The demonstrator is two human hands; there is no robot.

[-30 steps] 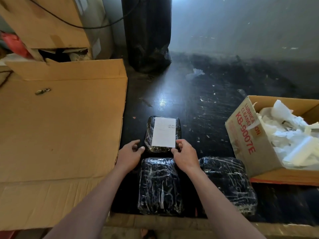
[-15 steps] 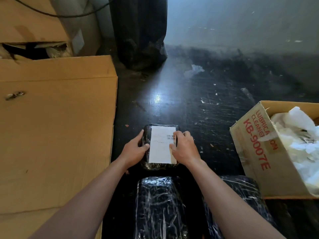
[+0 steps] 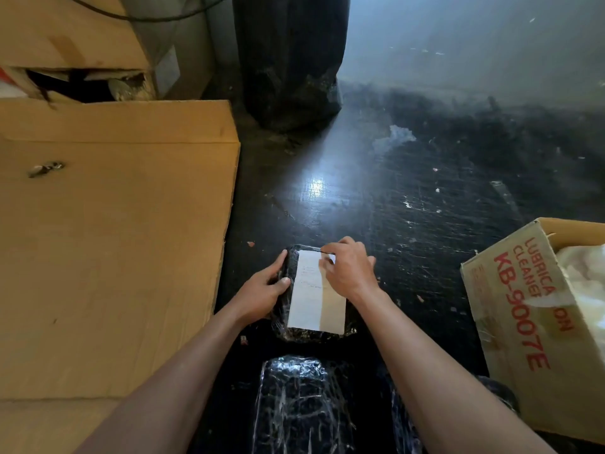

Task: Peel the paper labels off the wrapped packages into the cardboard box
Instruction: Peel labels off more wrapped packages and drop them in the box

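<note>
Head view. The left hand [image 3: 262, 291] clasps the left edge of the wrapped package [image 3: 312, 291], thumb on its top face and fingers curled against its side. The right hand [image 3: 350, 271] rests on the far right corner of the paper label [image 3: 316, 298], fingers bent and drawn together at the label's far edge; whether they pinch a lifted corner or only press on it cannot be told. The package is a dark, rounded block bound in glossy, wrinkled clear film, lying on the black floor [image 3: 376, 204] near centre. The label is a flat white rectangle covering most of the package's top, with faint small print towards its far end; its right part lies in the shadow of the right forearm.

Nearer the camera, a second wrapped package [image 3: 302, 404] of the same dark, film-bound kind lies on the floor between the two forearms, apart from the first. The cardboard box [image 3: 523, 309] stands at the right, well apart from the hands; it is brown, open-topped, printed in red letters, and holds crumpled white paper [image 3: 586, 290]. A large flat cardboard sheet [image 3: 114, 240], matte and creased, covers the floor at the left. The floor is dark, scuffed and glossy, with one bright reflection beyond the hands.
</note>
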